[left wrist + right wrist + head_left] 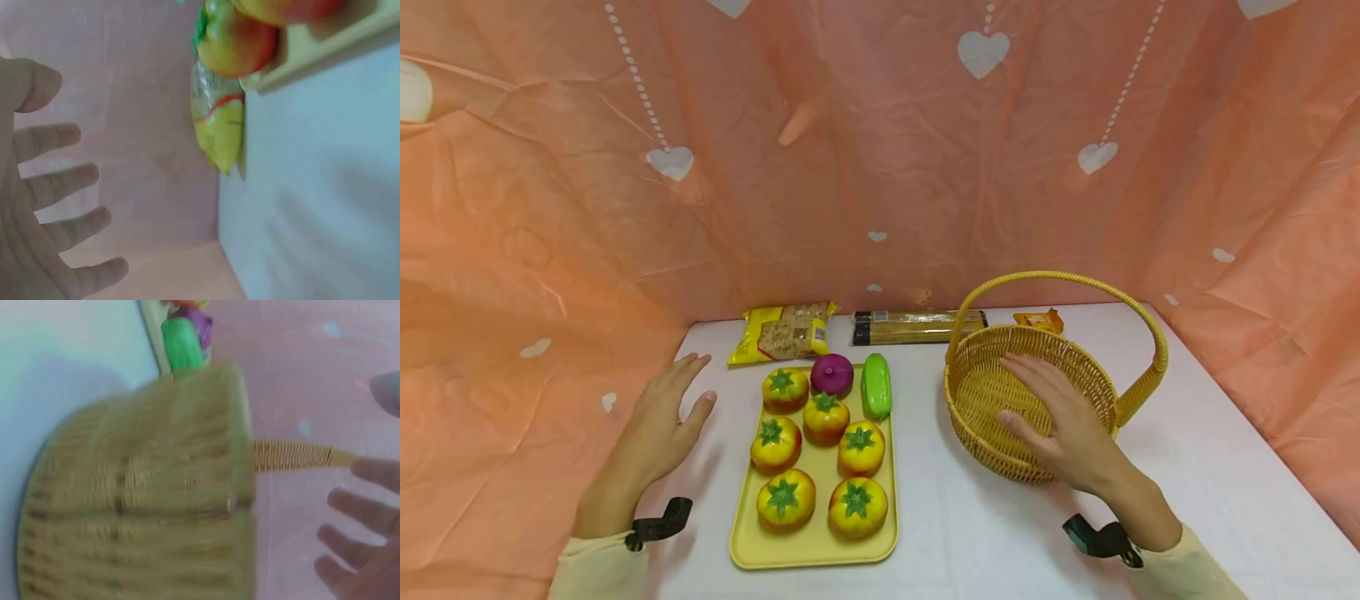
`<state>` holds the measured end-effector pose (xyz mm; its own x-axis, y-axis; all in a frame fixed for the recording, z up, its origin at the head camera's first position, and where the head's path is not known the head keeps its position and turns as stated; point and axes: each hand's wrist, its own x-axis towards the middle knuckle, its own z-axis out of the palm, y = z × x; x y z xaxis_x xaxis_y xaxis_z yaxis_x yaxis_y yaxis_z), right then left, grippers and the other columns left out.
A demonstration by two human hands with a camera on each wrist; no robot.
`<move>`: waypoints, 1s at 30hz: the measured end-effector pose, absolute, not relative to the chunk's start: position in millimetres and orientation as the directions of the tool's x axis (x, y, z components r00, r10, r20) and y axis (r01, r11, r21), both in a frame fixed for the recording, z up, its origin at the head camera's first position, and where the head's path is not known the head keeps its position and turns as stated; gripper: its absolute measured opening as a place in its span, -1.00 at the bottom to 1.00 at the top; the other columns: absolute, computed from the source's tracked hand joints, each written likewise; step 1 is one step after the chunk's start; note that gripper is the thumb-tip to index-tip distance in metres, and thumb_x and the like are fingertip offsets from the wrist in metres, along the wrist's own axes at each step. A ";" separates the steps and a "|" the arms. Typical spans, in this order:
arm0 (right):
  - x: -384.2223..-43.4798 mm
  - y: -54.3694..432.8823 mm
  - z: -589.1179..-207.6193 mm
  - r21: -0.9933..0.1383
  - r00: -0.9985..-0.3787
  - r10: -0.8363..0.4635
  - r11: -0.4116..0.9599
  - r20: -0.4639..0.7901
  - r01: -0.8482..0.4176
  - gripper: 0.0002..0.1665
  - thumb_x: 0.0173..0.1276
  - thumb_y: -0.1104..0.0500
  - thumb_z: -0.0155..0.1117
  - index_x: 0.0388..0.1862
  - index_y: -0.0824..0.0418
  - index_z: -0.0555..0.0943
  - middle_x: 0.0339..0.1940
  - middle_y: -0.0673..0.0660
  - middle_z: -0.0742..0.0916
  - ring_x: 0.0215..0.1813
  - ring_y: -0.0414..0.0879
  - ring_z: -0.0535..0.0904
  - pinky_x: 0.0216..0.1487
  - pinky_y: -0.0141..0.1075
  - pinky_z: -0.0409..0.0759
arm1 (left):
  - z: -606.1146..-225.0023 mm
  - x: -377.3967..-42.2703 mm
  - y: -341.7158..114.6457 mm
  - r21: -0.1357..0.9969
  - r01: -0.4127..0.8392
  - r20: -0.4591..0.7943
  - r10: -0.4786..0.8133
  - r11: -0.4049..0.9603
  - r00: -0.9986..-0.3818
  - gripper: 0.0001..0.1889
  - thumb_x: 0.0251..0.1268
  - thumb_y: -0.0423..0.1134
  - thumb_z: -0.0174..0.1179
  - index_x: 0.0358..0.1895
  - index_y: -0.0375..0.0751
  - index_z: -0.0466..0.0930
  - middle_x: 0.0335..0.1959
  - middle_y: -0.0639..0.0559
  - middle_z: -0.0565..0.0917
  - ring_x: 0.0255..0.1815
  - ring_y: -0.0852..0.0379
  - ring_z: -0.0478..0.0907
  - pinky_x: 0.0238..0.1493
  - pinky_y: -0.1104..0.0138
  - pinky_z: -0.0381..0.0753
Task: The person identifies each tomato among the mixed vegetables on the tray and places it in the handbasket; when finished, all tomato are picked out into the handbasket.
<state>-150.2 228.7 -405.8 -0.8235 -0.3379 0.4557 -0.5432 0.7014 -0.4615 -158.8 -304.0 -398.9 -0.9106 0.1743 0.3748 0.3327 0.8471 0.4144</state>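
Observation:
My left hand [658, 421] hovers left of a yellow tray [816, 552], fingers extended and touching nothing. On that tray lie several yellow-and-red toy fruits with green leafy tops, such as the toy persimmon [857, 507] at the front right. A purple toy onion [832, 375] and a green toy cucumber [876, 386] sit at its far end. Over the near side of a wicker basket [970, 433] my right hand [1067, 421] is held with spread fingers. The right wrist view shows those fingers apart from the basket wall [144, 487]. The visible inside of the basket holds nothing.
Behind the tray is a yellow-and-clear food bag [786, 333]. Long packs of thin sticks [917, 327] lie beside it, and a small orange packet [1041, 321] is behind the basket. The basket's tall handle [1060, 275] arches upward. Pink curtain [880, 167] encloses the white table [925, 533].

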 end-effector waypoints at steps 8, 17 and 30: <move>-148.9 193.9 -413.2 -0.561 -0.771 -0.386 0.531 0.507 -0.635 -0.29 0.41 0.17 0.54 0.53 -0.06 0.63 0.49 -0.01 0.72 0.52 0.02 0.64 0.55 -0.33 0.51 | -418.6 -181.0 -313.0 0.533 0.239 0.220 0.139 0.811 -0.965 -0.44 0.62 -0.23 0.24 0.58 -0.29 0.45 0.56 -0.45 0.48 0.59 -0.52 0.36 0.51 -0.46 0.33; -157.9 139.3 -421.6 -0.700 -0.750 -0.498 0.337 0.434 -0.629 -0.37 0.45 0.18 0.52 0.49 0.00 0.66 0.44 -0.01 0.75 0.35 -0.07 0.73 0.35 0.02 0.74 | -432.4 -216.1 -300.4 0.599 0.154 0.034 0.167 0.786 -0.985 -0.41 0.61 -0.14 0.28 0.60 -0.19 0.46 0.60 -0.44 0.45 0.64 -0.53 0.31 0.57 -0.46 0.28; -186.5 94.0 -444.8 -0.857 -0.749 -0.609 0.213 0.259 -0.469 -0.34 0.43 0.13 0.57 0.48 0.14 0.64 0.42 0.25 0.74 0.42 0.22 0.69 0.51 0.12 0.62 | -440.0 -232.9 -289.8 0.539 0.118 -0.169 0.244 0.834 -0.955 -0.29 0.47 -0.16 0.39 0.63 -0.17 0.43 0.63 -0.52 0.36 0.65 -0.70 0.14 0.45 -0.72 0.06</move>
<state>-186.5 94.0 -444.8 -0.7494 -0.6095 0.2588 -0.4692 0.2131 -0.8570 -232.9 -289.8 -440.0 -0.9549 0.2442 -0.1691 0.1178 0.8338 0.5393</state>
